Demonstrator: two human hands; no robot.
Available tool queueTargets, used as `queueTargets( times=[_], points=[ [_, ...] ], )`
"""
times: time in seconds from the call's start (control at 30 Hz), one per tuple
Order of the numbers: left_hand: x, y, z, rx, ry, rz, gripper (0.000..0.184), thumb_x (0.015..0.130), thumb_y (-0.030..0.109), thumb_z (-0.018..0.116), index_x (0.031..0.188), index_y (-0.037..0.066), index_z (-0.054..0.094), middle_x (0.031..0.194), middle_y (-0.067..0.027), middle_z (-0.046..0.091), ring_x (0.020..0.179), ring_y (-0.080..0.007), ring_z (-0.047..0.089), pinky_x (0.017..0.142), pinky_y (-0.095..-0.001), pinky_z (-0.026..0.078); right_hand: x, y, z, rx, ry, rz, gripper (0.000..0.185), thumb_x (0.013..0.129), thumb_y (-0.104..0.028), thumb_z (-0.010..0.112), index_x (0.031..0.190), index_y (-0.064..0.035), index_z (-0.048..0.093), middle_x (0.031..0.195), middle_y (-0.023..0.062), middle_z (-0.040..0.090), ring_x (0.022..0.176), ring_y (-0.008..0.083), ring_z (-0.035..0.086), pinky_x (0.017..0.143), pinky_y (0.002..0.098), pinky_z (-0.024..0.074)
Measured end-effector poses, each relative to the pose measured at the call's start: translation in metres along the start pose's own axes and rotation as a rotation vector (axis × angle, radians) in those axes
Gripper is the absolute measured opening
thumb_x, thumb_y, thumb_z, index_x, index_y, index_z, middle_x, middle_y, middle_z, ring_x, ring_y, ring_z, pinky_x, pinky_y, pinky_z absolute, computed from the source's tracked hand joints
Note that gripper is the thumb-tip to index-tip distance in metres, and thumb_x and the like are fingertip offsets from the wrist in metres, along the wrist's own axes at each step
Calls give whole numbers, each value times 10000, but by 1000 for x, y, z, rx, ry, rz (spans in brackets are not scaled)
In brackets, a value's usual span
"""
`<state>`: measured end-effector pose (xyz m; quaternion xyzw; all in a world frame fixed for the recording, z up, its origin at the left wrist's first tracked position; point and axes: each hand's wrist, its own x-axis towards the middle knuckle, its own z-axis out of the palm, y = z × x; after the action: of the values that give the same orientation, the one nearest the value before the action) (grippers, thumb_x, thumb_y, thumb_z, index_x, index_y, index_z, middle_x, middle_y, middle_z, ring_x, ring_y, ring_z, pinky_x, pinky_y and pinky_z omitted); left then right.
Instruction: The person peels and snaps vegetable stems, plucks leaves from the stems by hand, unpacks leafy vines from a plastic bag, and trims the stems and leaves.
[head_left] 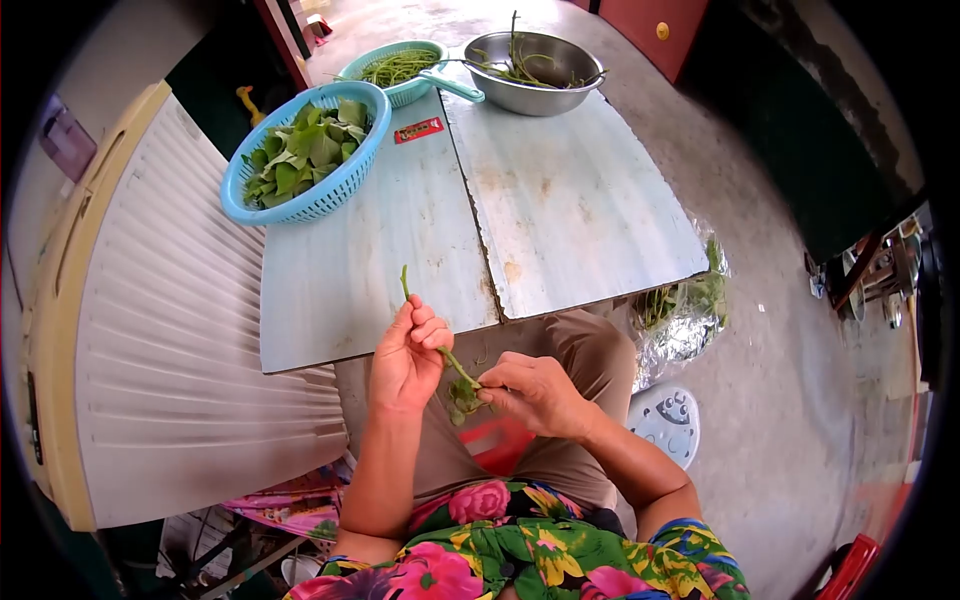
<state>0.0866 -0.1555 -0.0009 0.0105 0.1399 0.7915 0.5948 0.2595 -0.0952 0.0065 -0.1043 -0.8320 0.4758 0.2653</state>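
Observation:
Over my lap, just off the table's near edge, my left hand (412, 350) is closed around a green leafy vegetable stem (460, 369), whose thin top end sticks up above the fingers. Pinched at the stem's lower end, beside a few small leaves, is my right hand (533, 393). Large picked leaves fill a blue plastic basket (375, 140) at the table's left. Behind it, a turquoise handled strainer (440, 50) holds thin green stems. A steel bowl (540, 98) at the far end holds a few more stems.
The light blue table (370, 270) has a seam down its middle and a small red packet (418, 130) on it. On the floor to the right lie a clear plastic bag (680, 335) of greens and a small patterned stool (667, 425). A pleated panel (200, 300) stands at left.

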Motion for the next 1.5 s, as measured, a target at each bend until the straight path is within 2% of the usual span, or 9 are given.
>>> queueTargets(
  times=[0.17,0.27,0.53,0.63,1.07,1.23,1.33,1.4,1.5],
  points=[
    [-1,-27,8,-122,15,-285,145,879,122,447,921,13,532,727,-20,469,589,-74,417,539,-186,385,14,-24,-8,164,216,-192,100,758,-58,599,829,-33,533,643,64,489,559,186,463,498,270,382],
    [14,-18,19,-29,-69,-123,181,892,184,427,921,44,537,744,-15,489,600,-97,430,562,-217,409,18,-27,-22,107,142,-21,90,775,-68,595,830,-27,537,654,64,491,565,161,457,510,251,383],
    [105,17,38,974,-76,297,216,865,223,488,924,30,565,741,-7,552,610,-98,518,551,-239,441,26,-6,-76,308,343,378,162,844,-139,539,886,13,577,660,-32,492,602,34,418,556,175,361],
    [142,18,24,1754,-240,719,106,814,140,537,837,40,567,702,-70,569,547,-146,517,524,-262,427,40,-4,-112,399,499,471,184,841,-177,542,868,-1,587,595,-46,453,497,15,335,449,161,259],
    [164,15,3,1665,-194,660,47,786,77,556,812,42,573,610,-51,537,518,-140,492,493,-244,402,213,71,-243,654,656,487,196,886,-173,429,812,-34,547,573,-38,379,415,39,206,368,205,162],
    [165,15,1,1638,-206,663,56,788,82,558,811,38,585,609,-51,533,511,-130,479,491,-240,396,297,115,-287,442,716,494,211,869,-200,457,784,-39,564,598,-28,457,431,50,273,365,214,208],
    [166,15,-1,1623,-214,648,64,789,88,560,811,37,591,616,-54,534,506,-137,475,489,-243,395,329,147,-304,-256,779,396,236,842,-228,500,799,-24,610,648,40,547,450,107,392,399,240,334],
    [167,15,-1,1618,-215,637,68,789,92,561,812,37,594,621,-57,536,503,-141,473,488,-245,395,341,160,-311,-836,764,245,257,799,-292,511,854,-68,625,704,121,618,676,270,589,592,351,442],
    [167,15,1,1614,-228,634,75,791,99,560,810,33,591,632,-63,540,500,-147,472,483,-246,392,352,168,-306,-934,769,215,267,790,-300,496,890,-87,620,803,167,606,787,328,577,701,382,441]
  ],
)
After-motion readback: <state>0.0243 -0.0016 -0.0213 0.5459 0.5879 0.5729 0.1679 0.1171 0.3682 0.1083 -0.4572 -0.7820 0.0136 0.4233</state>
